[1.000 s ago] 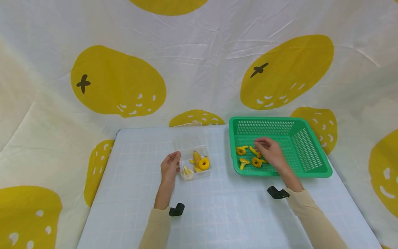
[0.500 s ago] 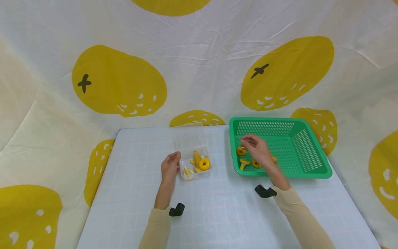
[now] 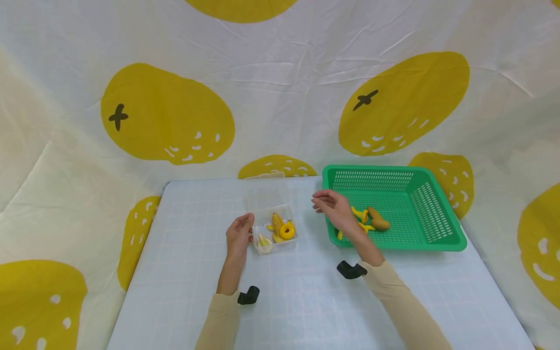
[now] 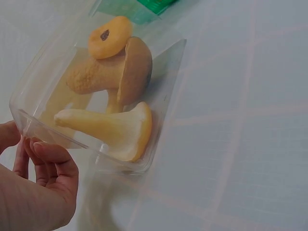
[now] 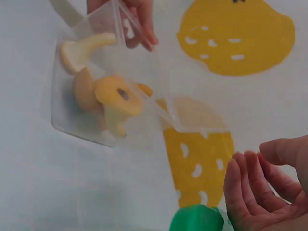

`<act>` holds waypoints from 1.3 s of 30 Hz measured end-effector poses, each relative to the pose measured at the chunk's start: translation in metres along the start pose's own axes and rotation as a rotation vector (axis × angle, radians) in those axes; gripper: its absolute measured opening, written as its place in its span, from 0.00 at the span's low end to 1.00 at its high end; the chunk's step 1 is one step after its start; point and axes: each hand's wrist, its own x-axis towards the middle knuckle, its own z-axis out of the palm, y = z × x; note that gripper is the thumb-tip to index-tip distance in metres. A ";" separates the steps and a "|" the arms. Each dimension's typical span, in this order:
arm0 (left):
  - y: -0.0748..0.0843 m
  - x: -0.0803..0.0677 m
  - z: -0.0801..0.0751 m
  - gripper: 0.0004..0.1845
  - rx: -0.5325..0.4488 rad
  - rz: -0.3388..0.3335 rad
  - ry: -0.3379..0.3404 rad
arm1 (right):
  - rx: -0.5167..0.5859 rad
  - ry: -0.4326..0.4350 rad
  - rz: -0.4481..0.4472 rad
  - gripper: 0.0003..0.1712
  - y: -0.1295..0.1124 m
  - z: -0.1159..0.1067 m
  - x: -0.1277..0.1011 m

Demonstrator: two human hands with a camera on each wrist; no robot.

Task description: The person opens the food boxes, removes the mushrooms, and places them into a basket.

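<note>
Spreading pale and bare toward 6 o'clock, the bench (image 3: 183,291) leaves open room. Left hand (image 3: 238,237) grips the clear box (image 3: 274,228) of mushrooms (image 3: 280,228) at its 9 o'clock edge. Right hand (image 3: 334,208), fingers loosely curled, hovers between box and green basket (image 3: 437,228); whether it holds anything, I cannot tell. No writing shows.

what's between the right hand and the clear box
Nothing: in the head view, only bare tablecloth lies between the right hand and the clear box.
</note>
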 end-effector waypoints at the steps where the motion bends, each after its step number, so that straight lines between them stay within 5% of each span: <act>1: 0.000 0.000 0.000 0.19 0.004 0.000 -0.001 | -0.005 -0.010 0.006 0.16 0.000 0.005 0.001; 18: -0.007 0.000 0.002 0.18 -0.005 0.035 0.039 | -0.088 -0.269 -0.033 0.17 0.006 0.072 0.002; 27: -0.007 0.001 0.002 0.20 -0.017 0.045 0.017 | -0.108 -0.317 -0.117 0.16 0.012 0.099 0.000; 36: 0.022 -0.022 0.002 0.17 -0.022 0.041 -0.026 | -0.146 -0.394 -0.211 0.12 0.013 0.118 -0.005; 39: 0.020 -0.019 0.003 0.17 -0.009 0.036 -0.020 | -0.186 -0.404 -0.239 0.12 0.021 0.122 -0.003</act>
